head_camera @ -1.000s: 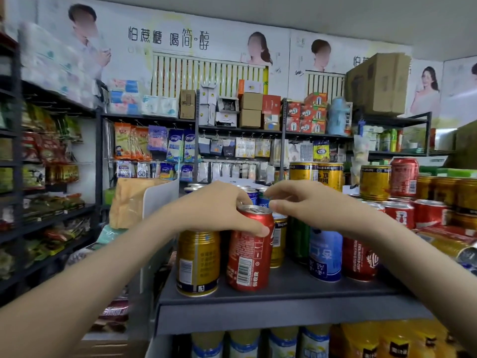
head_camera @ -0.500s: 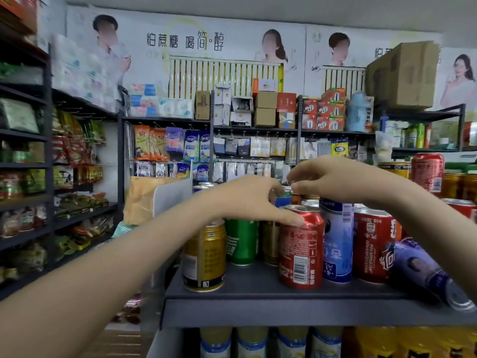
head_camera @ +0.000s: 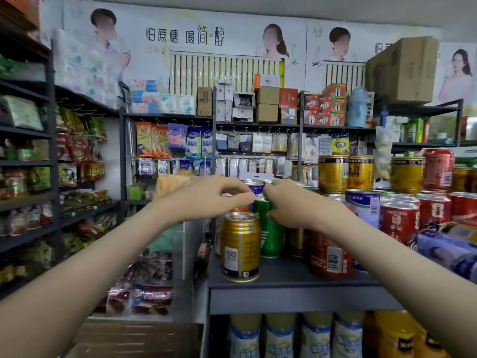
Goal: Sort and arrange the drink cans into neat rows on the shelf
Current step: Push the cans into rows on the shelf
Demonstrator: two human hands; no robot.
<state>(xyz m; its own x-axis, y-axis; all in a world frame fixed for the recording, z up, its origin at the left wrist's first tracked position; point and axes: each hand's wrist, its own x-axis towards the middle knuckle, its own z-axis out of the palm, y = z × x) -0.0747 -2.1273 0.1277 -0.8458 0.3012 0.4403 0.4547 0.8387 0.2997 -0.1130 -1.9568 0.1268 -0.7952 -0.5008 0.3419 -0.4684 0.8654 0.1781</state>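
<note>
A green can point(head_camera: 271, 236) stands on the dark shelf point(head_camera: 289, 298) behind a gold can point(head_camera: 241, 246). My right hand point(head_camera: 294, 206) grips the green can's top, thumb on its front. The curled fingertips of my left hand point(head_camera: 206, 200) pinch at the same can's left rim. Partly under my right forearm stands a red can point(head_camera: 330, 257). A blue-and-white can point(head_camera: 256, 187) shows just behind the two hands. An orange can point(head_camera: 240, 209) is mostly hidden below my left hand.
Red cans point(head_camera: 398, 223) and stacked gold cans point(head_camera: 346, 174) crowd the shelf's right. A purple can point(head_camera: 444, 249) lies on its side at the far right. Bottles point(head_camera: 278, 337) fill the shelf below. A snack rack point(head_camera: 28, 177) lines the left.
My left hand has left the top of the red can and both hands have come together at the green can's top. The view has shifted right to left across the shelf.
</note>
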